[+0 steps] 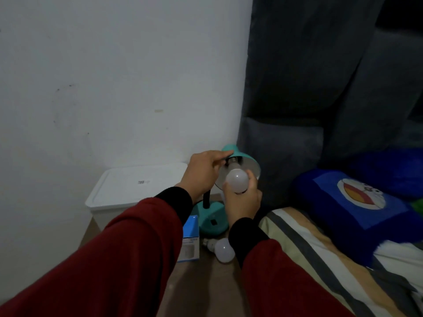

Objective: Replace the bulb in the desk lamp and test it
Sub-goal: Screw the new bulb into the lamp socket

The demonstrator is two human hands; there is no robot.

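**Ana:** Under the teal lamp shade [248, 161], what were the 2 hands doing?

**Ben:** The right hand [242, 202] was wrapped around the frosted globe of the held bulb [237, 180], whose screw base sat at the mouth of the socket [233, 159], threads still showing. The left hand [202, 172] was pinching the neck of the shade, fingers closed on it just beside the socket.

**Ana:** So what would have made that step go well?

**Ben:** My judgement: keep the bulb's axis in line with the socket, turn gently by the globe, and let the left hand stop the shade swinging on its black gooseneck [206, 199]. If the threads bound, back off and restart rather than force it. Stop at snug. Whether it was going in or coming out, I could not tell.

**Ana:** And the count?

**Ben:** 2 bulbs: 1 in hand at the socket, 1 spare bulb [223, 250] lying on its side on the brown table [206, 282], near the lamp base [212, 219] and clear of both hands. 1 desk lamp. 1 blue bulb box [190, 239], partly hidden by the left sleeve. 1 white lidded bin [128, 188] against the wall, and 1 blue cartoon pillow [357, 202] on the bed beside the table.

**Ana:** Tested?

**Ben:** The held bulb was dark, so no.
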